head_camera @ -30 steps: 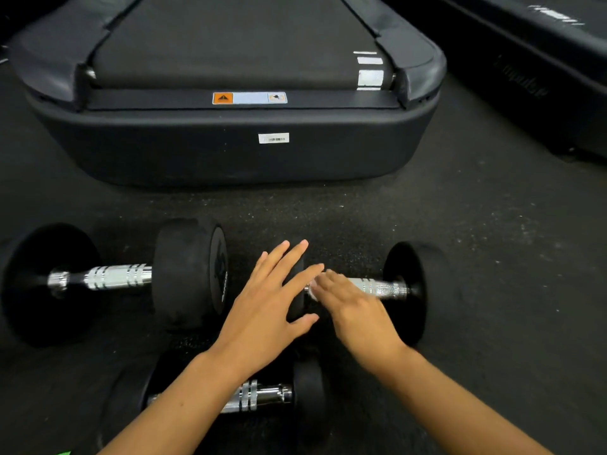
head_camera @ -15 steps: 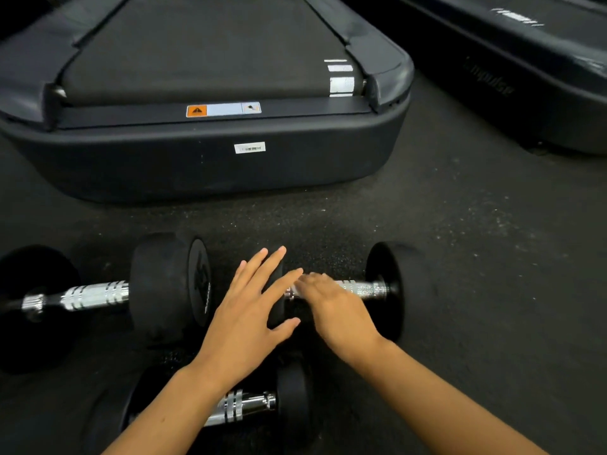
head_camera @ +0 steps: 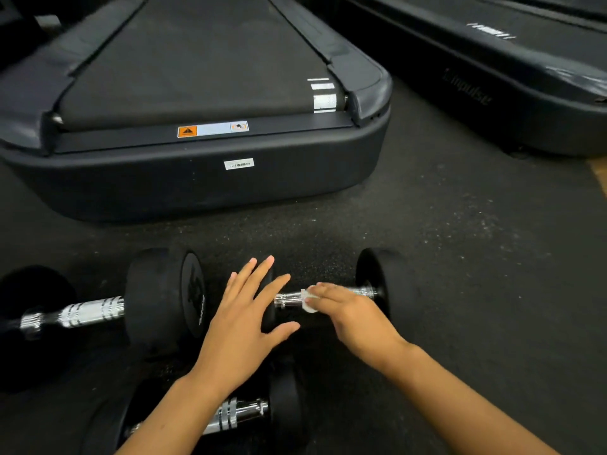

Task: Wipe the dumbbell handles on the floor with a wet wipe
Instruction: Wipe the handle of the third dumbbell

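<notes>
Both hands reach forward over a dark rubber floor (head_camera: pixel 460 241), seen from a camera on the person's head looking down. Left hand (head_camera: pixel 243 323) is spread flat, fingers splayed and holding nothing, resting on or just above the left weight of the right-hand dumbbell (head_camera: pixel 377 290); actual contact cannot be told, since the hand hides that weight. Right hand (head_camera: pixel 354 316) curls over this dumbbell's chrome handle (head_camera: pixel 289 298), fingers pressing a small white wet wipe (head_camera: pixel 308 300) onto the bar near its middle. A short bare length of handle shows between the two hands, and a little more shows just before the right-hand black weight.

To the left lies a second dumbbell (head_camera: pixel 157 300), larger, its ribbed chrome handle untouched, its inner weight just beside the left hand. A third dumbbell (head_camera: pixel 243 415) lies nearest the person, partly under the left forearm, its handle also bare.

Beyond the dumbbells sits the rounded rear edge of a black treadmill (head_camera: pixel 197 178), with a narrow strip of floor between it and the weights. Another treadmill (head_camera: pixel 492 93) runs along the upper right. Open floor spreads to the right of the right hand, free of objects as far as the frame edge.
</notes>
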Demonstrator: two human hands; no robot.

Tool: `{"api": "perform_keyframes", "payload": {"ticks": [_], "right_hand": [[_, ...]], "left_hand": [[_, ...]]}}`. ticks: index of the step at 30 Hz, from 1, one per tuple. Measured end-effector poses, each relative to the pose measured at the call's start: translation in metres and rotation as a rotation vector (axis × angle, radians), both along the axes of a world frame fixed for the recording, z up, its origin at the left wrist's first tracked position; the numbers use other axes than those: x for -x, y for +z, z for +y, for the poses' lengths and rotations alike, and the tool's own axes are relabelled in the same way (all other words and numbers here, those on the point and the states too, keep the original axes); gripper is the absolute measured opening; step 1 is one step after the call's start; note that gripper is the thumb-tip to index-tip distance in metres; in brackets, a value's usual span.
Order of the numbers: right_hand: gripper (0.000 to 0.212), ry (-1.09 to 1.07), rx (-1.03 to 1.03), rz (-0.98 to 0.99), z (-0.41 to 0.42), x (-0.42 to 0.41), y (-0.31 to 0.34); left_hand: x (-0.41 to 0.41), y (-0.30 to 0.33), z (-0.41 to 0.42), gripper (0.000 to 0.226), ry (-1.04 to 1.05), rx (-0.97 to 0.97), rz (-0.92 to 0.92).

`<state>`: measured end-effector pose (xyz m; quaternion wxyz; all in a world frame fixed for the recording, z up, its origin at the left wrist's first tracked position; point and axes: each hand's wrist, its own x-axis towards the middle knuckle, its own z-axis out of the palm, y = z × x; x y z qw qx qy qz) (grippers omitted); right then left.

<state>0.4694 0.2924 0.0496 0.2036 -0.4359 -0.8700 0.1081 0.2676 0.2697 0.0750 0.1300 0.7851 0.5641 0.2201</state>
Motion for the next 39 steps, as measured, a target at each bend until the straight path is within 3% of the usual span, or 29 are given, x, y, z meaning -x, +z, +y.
{"api": "perform_keyframes", "payload": {"ticks": [4, 7, 10, 12, 14, 17, 19, 23, 26, 28, 32, 36, 39], "right_hand": [[0.039, -0.135, 0.014, 0.215, -0.012, -0.007, 0.019], [0.045, -0.224, -0.001, 0.399, -0.014, -0.009, 0.032], [0.049, -0.28, 0.168, 0.618, -0.016, -0.006, 0.04], [0.046, -0.244, 0.24, 0.641, -0.016, -0.008, 0.04], [0.04, -0.229, 0.25, 0.568, -0.016, -0.013, 0.041], [0.041, -0.366, 0.006, 0.315, -0.009, -0.03, 0.038], [0.046, -0.455, -0.054, 0.111, -0.003, -0.041, 0.032], [0.068, -0.493, -0.023, -0.132, -0.001, -0.048, 0.015], [0.069, -0.507, -0.062, -0.178, -0.002, -0.047, 0.014], [0.067, -0.501, -0.101, -0.18, -0.002, -0.048, 0.015], [0.066, -0.487, -0.104, -0.159, -0.003, -0.049, 0.013], [0.066, -0.476, -0.095, -0.15, -0.004, -0.049, 0.013], [0.067, -0.468, -0.091, -0.151, -0.005, -0.052, 0.014]], "left_hand": [[-0.026, 0.015, -0.008, 0.072, -0.055, 0.011, -0.07], [-0.049, 0.016, -0.01, 0.063, -0.04, 0.027, -0.234], [-0.061, 0.013, -0.005, 0.05, 0.028, 0.04, -0.345], [-0.065, 0.009, 0.001, 0.041, 0.05, 0.016, -0.34], [-0.067, 0.004, 0.008, 0.037, 0.035, 0.013, -0.158], [-0.072, -0.011, 0.019, 0.04, 0.008, 0.128, 0.196], [-0.075, -0.022, 0.026, 0.043, 0.027, 0.208, 0.275], [-0.079, -0.027, 0.033, 0.051, 0.052, 0.232, 0.232], [-0.082, -0.019, 0.039, 0.032, 0.117, 0.214, 0.13], [-0.083, -0.021, 0.04, 0.027, 0.111, 0.182, 0.112], [-0.084, -0.026, 0.036, 0.046, -0.077, 0.158, 0.146], [-0.087, -0.022, 0.052, 0.018, -0.05, 0.23, 0.081], [-0.086, -0.029, 0.045, 0.036, -0.099, 0.162, 0.061]]}}
